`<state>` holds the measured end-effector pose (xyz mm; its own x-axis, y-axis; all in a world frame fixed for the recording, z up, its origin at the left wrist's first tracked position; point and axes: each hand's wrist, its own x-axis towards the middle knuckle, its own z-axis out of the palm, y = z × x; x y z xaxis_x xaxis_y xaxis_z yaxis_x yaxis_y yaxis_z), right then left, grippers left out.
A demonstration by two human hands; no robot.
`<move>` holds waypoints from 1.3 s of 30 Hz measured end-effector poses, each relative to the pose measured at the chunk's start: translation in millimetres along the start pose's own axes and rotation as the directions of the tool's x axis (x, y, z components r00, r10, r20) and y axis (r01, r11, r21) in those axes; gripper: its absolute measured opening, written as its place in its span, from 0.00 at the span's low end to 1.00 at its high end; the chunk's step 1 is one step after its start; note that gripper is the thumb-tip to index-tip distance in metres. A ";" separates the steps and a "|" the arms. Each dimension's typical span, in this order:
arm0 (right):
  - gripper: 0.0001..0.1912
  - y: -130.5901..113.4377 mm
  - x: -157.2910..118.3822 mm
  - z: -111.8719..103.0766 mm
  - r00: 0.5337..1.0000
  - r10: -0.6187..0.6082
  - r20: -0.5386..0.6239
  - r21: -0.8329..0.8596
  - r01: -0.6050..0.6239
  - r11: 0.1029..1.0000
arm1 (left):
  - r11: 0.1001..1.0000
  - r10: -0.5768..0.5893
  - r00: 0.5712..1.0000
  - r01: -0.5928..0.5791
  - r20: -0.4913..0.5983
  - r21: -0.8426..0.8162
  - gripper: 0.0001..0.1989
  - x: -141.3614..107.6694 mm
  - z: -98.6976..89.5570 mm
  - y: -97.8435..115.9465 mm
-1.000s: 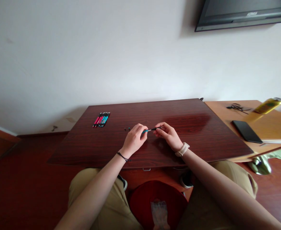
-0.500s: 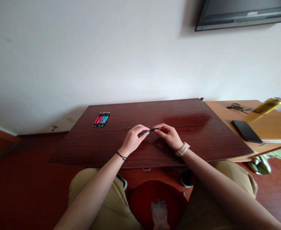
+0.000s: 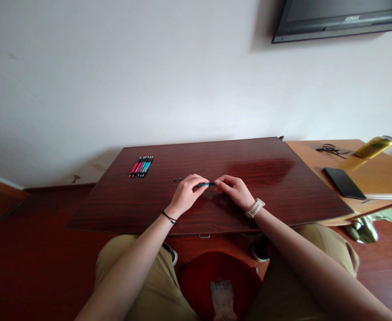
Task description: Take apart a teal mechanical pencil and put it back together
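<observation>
Over the dark red wooden table (image 3: 196, 156), my left hand (image 3: 186, 191) is closed around the blue part of a blue and black pen (image 3: 203, 184). The fingers of my right hand (image 3: 234, 189) pinch the pen's black end, and they cover most of it. Two tiny dark pieces (image 3: 177, 179) lie on the table just left of my left hand. Farther left, several pink and blue pens (image 3: 141, 166) lie side by side in a row.
A lighter wooden table (image 3: 316, 156) adjoins on the right, bearing a black phone (image 3: 344, 183), a coiled black cable (image 3: 331, 150) and a yellow can (image 3: 374, 147). Below the table edge is a red round seat (image 3: 196, 281) with a clear bag (image 3: 222, 296).
The fingers of my right hand have curled in more at the pen's black end, and less of that end shows. My left hand has hardly moved.
</observation>
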<state>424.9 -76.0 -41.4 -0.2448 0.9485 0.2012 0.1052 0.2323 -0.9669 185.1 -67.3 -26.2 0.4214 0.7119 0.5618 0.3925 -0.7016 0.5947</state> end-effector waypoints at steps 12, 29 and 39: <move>0.18 2.0 2.9 -3.8 0.999 -0.006 0.050 0.000 0.006 1.000 | 1.000 -0.019 1.000 0.019 0.010 -0.009 0.06 0.3 -2.1 -4.2; 0.19 3.7 3.6 -1.5 1.000 -0.011 0.008 -0.008 0.011 1.000 | 0.999 -0.025 0.999 0.025 0.022 -0.023 0.05 0.7 -1.9 -2.6; 0.21 13.3 10.6 -13.8 0.988 0.028 -0.154 0.097 -0.013 0.995 | 0.928 -0.327 0.943 0.308 -0.067 -0.209 0.14 2.4 -5.2 -16.6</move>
<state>437.1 -59.9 -49.9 -0.0909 0.9764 0.1961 0.0148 0.1982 -0.9801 175.4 -53.8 -31.7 0.2142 0.9027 0.3731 0.3236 -0.4260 0.8449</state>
